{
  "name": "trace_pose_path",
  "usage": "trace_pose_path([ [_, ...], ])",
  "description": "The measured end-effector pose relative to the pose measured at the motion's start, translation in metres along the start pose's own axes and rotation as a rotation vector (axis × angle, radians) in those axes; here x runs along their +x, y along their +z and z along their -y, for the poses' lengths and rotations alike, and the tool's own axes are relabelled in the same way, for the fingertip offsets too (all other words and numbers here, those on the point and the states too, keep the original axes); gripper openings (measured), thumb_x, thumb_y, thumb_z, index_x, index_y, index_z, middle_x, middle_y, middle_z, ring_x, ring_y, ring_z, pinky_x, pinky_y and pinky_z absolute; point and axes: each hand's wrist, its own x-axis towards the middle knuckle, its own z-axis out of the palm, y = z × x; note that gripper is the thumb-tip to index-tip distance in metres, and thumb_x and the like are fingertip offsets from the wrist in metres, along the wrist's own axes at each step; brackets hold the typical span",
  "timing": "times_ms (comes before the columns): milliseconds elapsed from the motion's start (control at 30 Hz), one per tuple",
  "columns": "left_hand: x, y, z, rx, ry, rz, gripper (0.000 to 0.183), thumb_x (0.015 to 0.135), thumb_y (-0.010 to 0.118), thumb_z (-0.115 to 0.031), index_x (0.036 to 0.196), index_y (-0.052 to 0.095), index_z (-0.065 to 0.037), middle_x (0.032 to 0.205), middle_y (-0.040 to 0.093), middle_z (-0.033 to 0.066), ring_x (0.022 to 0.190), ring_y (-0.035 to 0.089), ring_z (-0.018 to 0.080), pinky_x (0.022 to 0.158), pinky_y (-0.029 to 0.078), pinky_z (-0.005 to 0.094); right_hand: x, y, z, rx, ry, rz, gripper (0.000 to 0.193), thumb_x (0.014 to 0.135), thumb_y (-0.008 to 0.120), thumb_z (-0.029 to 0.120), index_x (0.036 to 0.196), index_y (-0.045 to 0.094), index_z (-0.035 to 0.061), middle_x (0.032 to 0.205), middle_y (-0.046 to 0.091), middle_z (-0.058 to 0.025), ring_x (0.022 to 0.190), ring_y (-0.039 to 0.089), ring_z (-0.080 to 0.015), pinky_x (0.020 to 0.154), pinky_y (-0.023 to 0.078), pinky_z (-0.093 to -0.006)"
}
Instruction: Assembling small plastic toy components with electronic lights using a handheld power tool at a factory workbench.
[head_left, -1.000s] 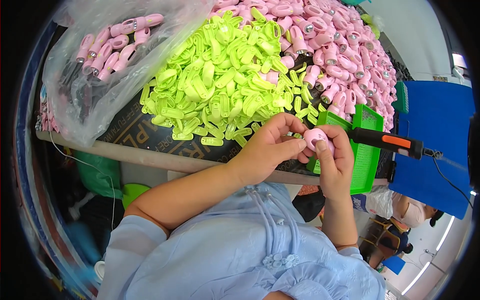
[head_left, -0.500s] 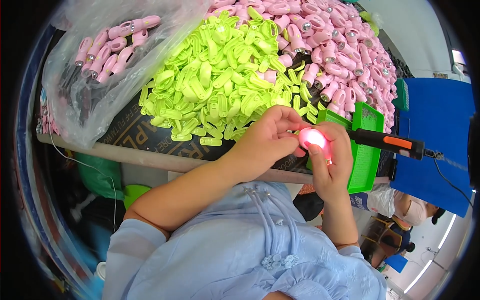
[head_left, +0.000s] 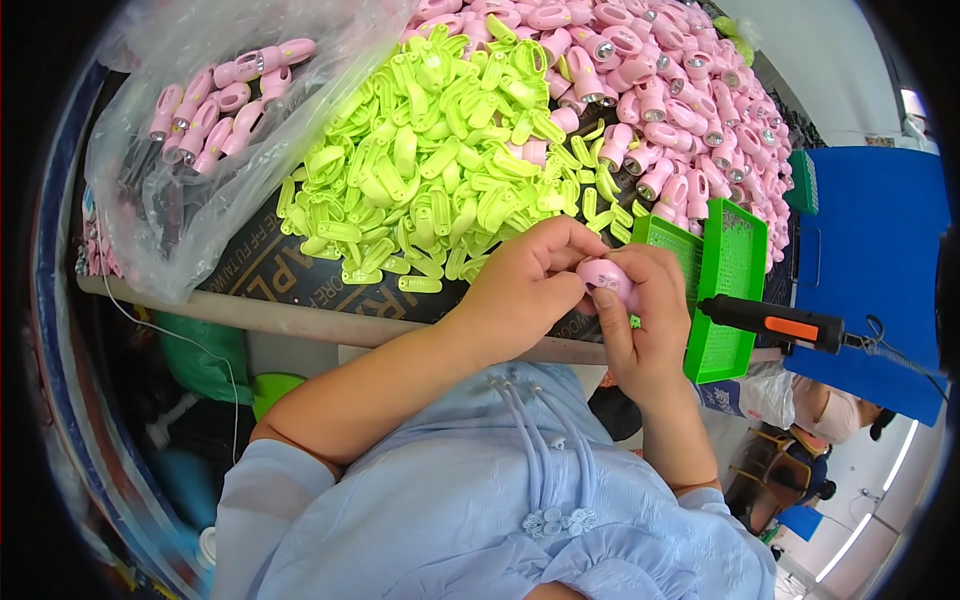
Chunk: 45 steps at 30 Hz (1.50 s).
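Note:
In front of me, near the table's front edge, my right hand (head_left: 652, 318) is closed round a small pink flashlight (head_left: 606, 276), with the thumb pressed against its side. From the other side, my left hand (head_left: 535, 288) pinches the same flashlight with bent fingers. Its rounded pink end shows a small printed mark, and its light is off. Both hands hide the rest of the flashlight. Beyond them lies a heap of loose lime-green plastic covers (head_left: 440, 160). Behind and to the right of it rises a pile of pink flashlights (head_left: 690, 110).
Right of my hands, a black and orange electric screwdriver (head_left: 775, 322) hangs over green trays (head_left: 760, 240), one holding small metal parts. A clear plastic bag (head_left: 260, 190) with several pink flashlights lies far left. A blue panel (head_left: 870, 270) stands right. Another person (head_left: 835, 415) sits beyond.
The flashlight glowed brightly before and is now dark. My right hand has shifted slightly left with it. The screwdriver has swung a little lower.

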Motion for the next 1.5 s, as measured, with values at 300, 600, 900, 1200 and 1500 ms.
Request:
trace_pose_path([
  [300,0.000,-0.005,0.001,-0.085,-0.075,0.018,0.022,0.092,0.056,0.002,0.114,0.060,0.001,0.100,0.070,0.0108,0.084,0.066,0.0140,0.075,0.056,0.0274,-0.002,-0.001,-0.002,-0.011,-0.051,0.004,0.025,0.087,0.068,0.005,0.109,0.061,-0.0020,0.100,0.062,-0.0181,0.090,0.060,-0.0350,0.076,0.051,-0.0407],
  [600,0.002,-0.004,-0.007,-0.036,-0.165,0.049,0.031,0.090,0.063,-0.001,0.121,0.058,0.000,0.102,0.068,0.0090,0.084,0.065,0.0124,0.077,0.055,0.0261,-0.011,-0.001,-0.011,0.584,0.508,-0.016,0.028,0.103,0.052,0.025,0.119,0.058,0.0015,0.100,0.063,-0.0013,0.076,0.053,-0.0059,0.065,0.042,-0.0201],
  [900,0.005,-0.005,0.003,0.413,0.312,-0.005,0.040,0.084,0.076,-0.005,0.121,0.062,-0.003,0.109,0.065,0.0049,0.094,0.061,0.0115,0.076,0.050,0.0257,-0.001,0.001,-0.003,1.191,0.678,-0.023,0.033,0.104,0.053,0.024,0.128,0.051,0.0017,0.104,0.064,-0.0052,0.077,0.057,-0.0081,0.067,0.046,-0.0215],
  [1200,0.001,-0.005,-0.005,0.070,0.098,-0.043,0.040,0.092,0.067,0.000,0.130,0.054,0.000,0.117,0.064,0.0088,0.104,0.064,0.0144,0.091,0.053,0.0281,0.008,-0.010,-0.001,0.838,0.535,0.055,0.038,0.092,0.068,0.003,0.127,0.055,-0.0009,0.112,0.064,-0.0086,0.100,0.061,-0.0133,0.086,0.052,-0.0276],
  [1500,0.002,-0.012,0.004,-0.015,0.116,0.040,0.042,0.089,0.070,0.004,0.126,0.051,0.000,0.118,0.062,0.0099,0.109,0.062,0.0158,0.095,0.053,0.0301,0.009,0.005,-0.009,0.580,0.399,-0.012,0.030,0.090,0.069,0.006,0.119,0.060,0.0003,0.106,0.060,-0.0083,0.100,0.058,-0.0168,0.089,0.047,-0.0296],
])
